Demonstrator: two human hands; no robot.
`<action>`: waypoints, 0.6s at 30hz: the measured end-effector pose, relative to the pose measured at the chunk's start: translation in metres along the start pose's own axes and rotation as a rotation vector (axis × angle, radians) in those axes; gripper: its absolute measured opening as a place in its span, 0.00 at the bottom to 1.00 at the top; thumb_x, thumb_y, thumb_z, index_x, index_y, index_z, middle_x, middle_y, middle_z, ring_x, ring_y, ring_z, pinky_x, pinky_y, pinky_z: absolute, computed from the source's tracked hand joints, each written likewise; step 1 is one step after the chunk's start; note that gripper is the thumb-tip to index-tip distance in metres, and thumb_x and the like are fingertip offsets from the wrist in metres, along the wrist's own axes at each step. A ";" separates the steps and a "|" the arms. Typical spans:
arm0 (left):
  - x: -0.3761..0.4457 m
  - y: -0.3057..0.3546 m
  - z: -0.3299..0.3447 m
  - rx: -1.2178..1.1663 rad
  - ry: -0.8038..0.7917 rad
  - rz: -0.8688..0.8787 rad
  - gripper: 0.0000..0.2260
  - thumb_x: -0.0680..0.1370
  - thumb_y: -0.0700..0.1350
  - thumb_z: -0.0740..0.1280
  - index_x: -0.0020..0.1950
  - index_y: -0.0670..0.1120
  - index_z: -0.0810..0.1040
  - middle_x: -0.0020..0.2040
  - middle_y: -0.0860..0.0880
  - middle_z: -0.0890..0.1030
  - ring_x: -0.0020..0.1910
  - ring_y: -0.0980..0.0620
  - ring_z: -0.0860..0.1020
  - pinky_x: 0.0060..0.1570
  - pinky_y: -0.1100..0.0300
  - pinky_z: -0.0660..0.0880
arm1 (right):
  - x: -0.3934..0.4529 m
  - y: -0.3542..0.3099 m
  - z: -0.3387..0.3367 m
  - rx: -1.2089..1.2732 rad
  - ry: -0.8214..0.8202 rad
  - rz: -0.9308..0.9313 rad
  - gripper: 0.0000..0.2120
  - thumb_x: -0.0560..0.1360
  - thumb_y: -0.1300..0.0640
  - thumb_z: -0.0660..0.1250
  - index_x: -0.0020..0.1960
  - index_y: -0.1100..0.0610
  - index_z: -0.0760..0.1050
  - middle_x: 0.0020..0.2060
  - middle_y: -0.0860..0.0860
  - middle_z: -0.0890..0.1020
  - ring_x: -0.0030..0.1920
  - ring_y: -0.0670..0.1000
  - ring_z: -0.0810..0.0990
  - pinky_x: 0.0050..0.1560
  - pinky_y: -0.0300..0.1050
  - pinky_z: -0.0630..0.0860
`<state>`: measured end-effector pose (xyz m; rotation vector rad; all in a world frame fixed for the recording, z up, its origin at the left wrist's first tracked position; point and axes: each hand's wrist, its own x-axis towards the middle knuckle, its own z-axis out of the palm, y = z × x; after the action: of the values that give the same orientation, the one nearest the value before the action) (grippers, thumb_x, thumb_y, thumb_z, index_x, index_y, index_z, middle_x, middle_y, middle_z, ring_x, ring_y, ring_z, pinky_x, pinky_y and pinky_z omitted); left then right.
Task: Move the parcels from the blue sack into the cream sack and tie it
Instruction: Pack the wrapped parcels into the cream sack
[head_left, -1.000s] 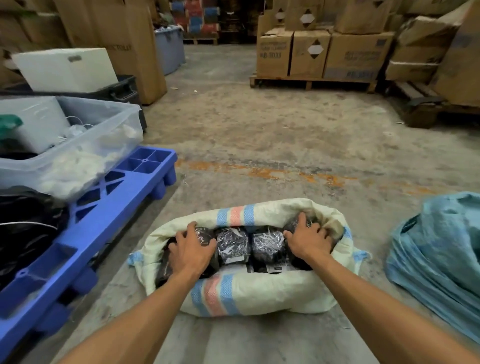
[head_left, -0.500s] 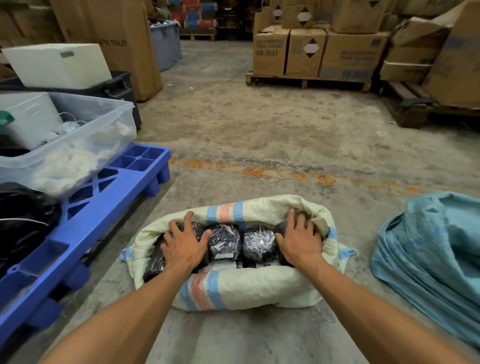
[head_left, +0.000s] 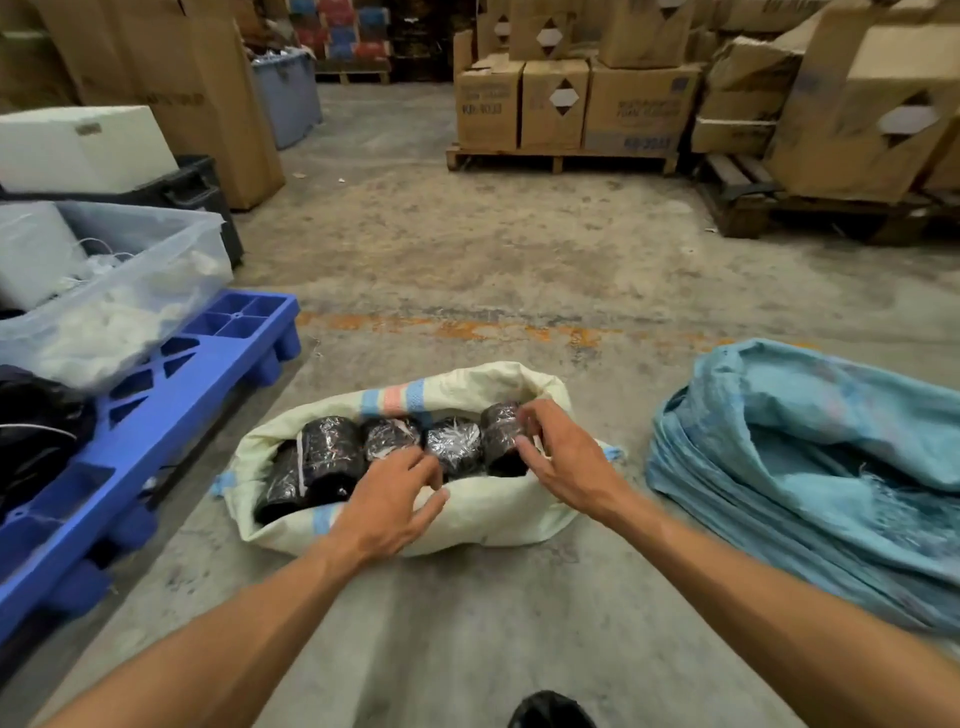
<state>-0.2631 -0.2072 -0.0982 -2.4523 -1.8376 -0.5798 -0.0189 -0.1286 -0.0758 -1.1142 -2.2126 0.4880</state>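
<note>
You are standing on a concrete floor (head_left: 519, 249) in a warehouse, with stacked cartons (head_left: 566, 98) on a wooden pallet along its far edge and a blue plastic pallet (head_left: 171, 415) on its left side carrying a clear tub (head_left: 119, 291). On the right side of the floor the blue sack (head_left: 810, 467) lies slumped and flat-looking; whether any parcel remains inside it you cannot tell from here. The cream sack (head_left: 467, 519) sits on the floor in front of you, between the blue pallet and the blue sack, mouth wide open. A row of black plastic-wrapped parcels (head_left: 395, 441) fills that mouth side by side. Your left hand (head_left: 384, 509) hovers over the near rim of the cream sack, fingers spread and relaxed, gripping nothing. Your right hand (head_left: 561, 452) reaches in at the right end of the row, its loosely bent fingers around the end parcel without clearly clamping it. By the look of it, the moving is done or nearly so; gathering the mouth and tying it is all left.
</note>
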 end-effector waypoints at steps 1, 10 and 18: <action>-0.005 0.012 0.001 -0.028 -0.049 0.071 0.11 0.77 0.57 0.61 0.45 0.50 0.72 0.42 0.54 0.72 0.42 0.51 0.72 0.42 0.52 0.73 | -0.009 -0.001 -0.009 0.031 -0.065 -0.010 0.08 0.78 0.50 0.63 0.54 0.48 0.66 0.44 0.43 0.73 0.38 0.41 0.71 0.42 0.47 0.73; -0.054 0.110 0.027 -0.300 -0.764 0.046 0.39 0.66 0.71 0.69 0.71 0.54 0.64 0.64 0.55 0.67 0.61 0.56 0.70 0.64 0.57 0.70 | -0.123 0.003 -0.057 -0.036 -0.714 0.029 0.25 0.72 0.37 0.70 0.52 0.50 0.60 0.42 0.44 0.73 0.35 0.41 0.73 0.35 0.33 0.66; -0.095 0.139 0.063 -0.227 -0.944 0.211 0.54 0.58 0.67 0.77 0.75 0.54 0.52 0.68 0.55 0.64 0.66 0.53 0.69 0.67 0.56 0.70 | -0.213 -0.002 -0.051 -0.349 -1.317 0.048 0.48 0.56 0.37 0.82 0.63 0.51 0.55 0.61 0.51 0.68 0.56 0.57 0.76 0.57 0.55 0.76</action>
<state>-0.1391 -0.3227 -0.1581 -3.3586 -1.7000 0.5207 0.1123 -0.3005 -0.1117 -1.1545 -3.4954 1.1103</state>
